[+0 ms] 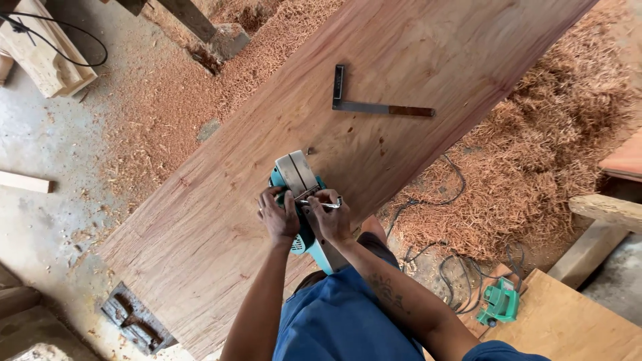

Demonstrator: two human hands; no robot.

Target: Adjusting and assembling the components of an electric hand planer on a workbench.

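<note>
My left hand is clamped over the body of the teal electric planer, which lies upside down, sole plate up, on the wide reddish plank just ahead of me. Beside it, my right hand grips a small metal wrench set against the planer's cutter end. I judge the step to be working on the blade fixing; the next move calls for a firm hold with the left hand while the right turns the wrench squarely. Beyond the right hand, well apart, a try square lies flat on the plank. To the right of my hands, wood shavings heap the floor, with a black cable and a second green tool on a board.
</note>
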